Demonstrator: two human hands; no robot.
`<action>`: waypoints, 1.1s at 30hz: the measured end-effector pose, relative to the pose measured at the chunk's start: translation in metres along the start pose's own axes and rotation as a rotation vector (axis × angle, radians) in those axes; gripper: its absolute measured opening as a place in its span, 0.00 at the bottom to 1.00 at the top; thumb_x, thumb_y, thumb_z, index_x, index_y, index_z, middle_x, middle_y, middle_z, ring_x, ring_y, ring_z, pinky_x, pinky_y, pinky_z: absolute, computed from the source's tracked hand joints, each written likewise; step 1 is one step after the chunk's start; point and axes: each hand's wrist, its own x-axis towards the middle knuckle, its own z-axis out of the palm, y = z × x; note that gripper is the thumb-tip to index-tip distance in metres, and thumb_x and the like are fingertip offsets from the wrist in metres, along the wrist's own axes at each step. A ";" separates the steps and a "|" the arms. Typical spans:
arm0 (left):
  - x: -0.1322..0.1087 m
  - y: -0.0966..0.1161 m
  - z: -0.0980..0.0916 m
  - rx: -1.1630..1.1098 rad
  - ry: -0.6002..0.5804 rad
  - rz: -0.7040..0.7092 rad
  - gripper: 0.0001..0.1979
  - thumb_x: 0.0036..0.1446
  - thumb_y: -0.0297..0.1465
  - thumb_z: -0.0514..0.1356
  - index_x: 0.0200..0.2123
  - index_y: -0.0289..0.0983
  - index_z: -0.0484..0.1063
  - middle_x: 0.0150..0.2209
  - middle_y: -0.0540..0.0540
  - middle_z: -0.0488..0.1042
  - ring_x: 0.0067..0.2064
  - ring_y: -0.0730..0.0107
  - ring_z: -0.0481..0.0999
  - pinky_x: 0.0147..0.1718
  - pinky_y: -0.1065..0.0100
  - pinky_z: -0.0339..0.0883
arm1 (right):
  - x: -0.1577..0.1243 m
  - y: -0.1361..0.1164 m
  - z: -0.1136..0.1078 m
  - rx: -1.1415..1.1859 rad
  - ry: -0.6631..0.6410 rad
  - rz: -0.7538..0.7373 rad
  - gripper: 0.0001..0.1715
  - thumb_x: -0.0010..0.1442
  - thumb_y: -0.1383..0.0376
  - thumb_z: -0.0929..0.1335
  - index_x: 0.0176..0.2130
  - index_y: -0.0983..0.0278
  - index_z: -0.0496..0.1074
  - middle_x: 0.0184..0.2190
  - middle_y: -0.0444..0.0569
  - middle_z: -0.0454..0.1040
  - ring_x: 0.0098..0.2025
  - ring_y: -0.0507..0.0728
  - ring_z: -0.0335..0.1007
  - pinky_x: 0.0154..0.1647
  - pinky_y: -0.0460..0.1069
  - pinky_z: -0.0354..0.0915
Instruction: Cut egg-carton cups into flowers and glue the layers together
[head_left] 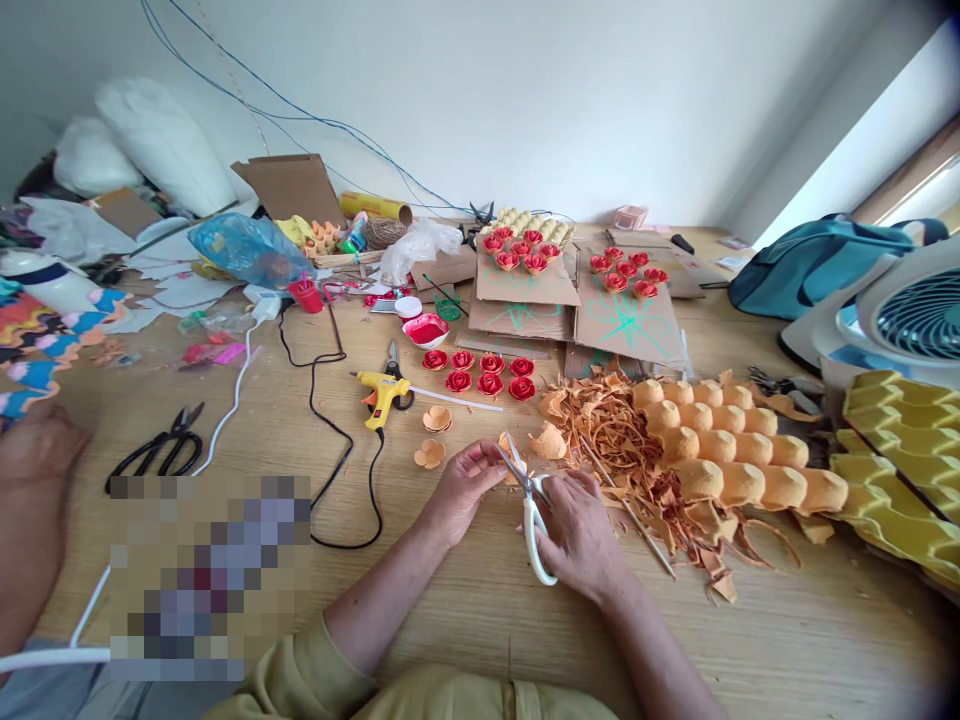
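Head view: lower centre, my right grip (581, 535) holds scissors (528, 487), left grip (463, 490) pinches orange pulp (512, 474); curly scraps (615, 432) lie right.

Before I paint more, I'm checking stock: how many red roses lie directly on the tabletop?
7 red roses: four in the back row, three in front, between the yellow glue gun and the orange scraps. None looks hidden.

A fan (924, 312) stands near a bag (825, 268). Wires (330, 122) cross the wall (600, 100). White sacks (163, 145), seemingly plastic, lie left
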 end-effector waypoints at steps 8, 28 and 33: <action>0.000 0.000 -0.002 -0.001 -0.017 0.036 0.12 0.45 0.29 0.73 0.33 0.35 0.75 0.33 0.50 0.77 0.36 0.73 0.74 0.40 0.71 0.65 | -0.002 0.000 0.000 0.086 -0.014 -0.013 0.13 0.61 0.59 0.65 0.31 0.60 0.55 0.26 0.40 0.63 0.30 0.54 0.60 0.52 0.57 0.55; -0.003 0.019 -0.006 0.365 -0.048 0.212 0.15 0.51 0.26 0.66 0.42 0.38 0.68 0.36 0.50 0.75 0.41 0.70 0.75 0.45 0.68 0.67 | -0.002 -0.003 -0.004 0.142 -0.017 -0.040 0.15 0.60 0.63 0.66 0.30 0.60 0.54 0.24 0.38 0.61 0.27 0.52 0.56 0.47 0.54 0.56; 0.000 0.019 -0.009 0.379 -0.062 0.211 0.17 0.52 0.27 0.65 0.45 0.38 0.66 0.34 0.50 0.75 0.42 0.70 0.74 0.44 0.69 0.66 | -0.002 0.000 0.001 0.210 -0.015 0.006 0.16 0.62 0.63 0.65 0.28 0.59 0.53 0.23 0.39 0.59 0.27 0.53 0.54 0.43 0.52 0.57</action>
